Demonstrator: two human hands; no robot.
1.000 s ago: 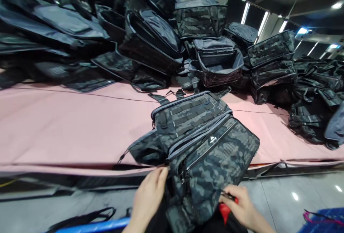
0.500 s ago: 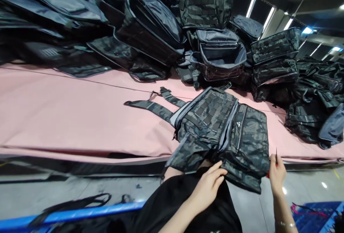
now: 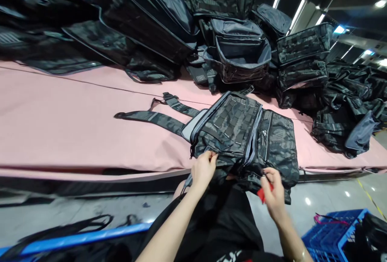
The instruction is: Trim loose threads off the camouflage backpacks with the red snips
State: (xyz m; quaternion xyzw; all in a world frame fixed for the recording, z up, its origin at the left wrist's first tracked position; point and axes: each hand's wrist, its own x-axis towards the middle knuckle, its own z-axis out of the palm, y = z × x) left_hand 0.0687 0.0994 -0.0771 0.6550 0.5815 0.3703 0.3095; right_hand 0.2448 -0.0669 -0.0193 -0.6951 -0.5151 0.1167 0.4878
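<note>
A dark camouflage backpack [image 3: 231, 123] lies on the pink-covered table, hanging over its front edge above my lap. Its straps stretch out to the left, and a long zipped opening runs between its two panels. At the backpack's lower left, my left hand [image 3: 205, 169] pinches the edge of its fabric. My right hand [image 3: 273, 191] is closed around a small red-handled tool [image 3: 265, 192] near the lower part of the right panel. The tool's tip is hard to make out against the dark fabric.
More camouflage bags are piled along the back of the pink table [image 3: 75, 121], one open bag [image 3: 243, 54] among them. A blue crate [image 3: 335, 233] stands on the floor at lower right. Another blue rim [image 3: 87, 236] crosses the lower left.
My left hand has moved left and up, from lying spread on the backpack to pinching its edge. My right hand has moved left with the red tool. The view has shifted slightly.
</note>
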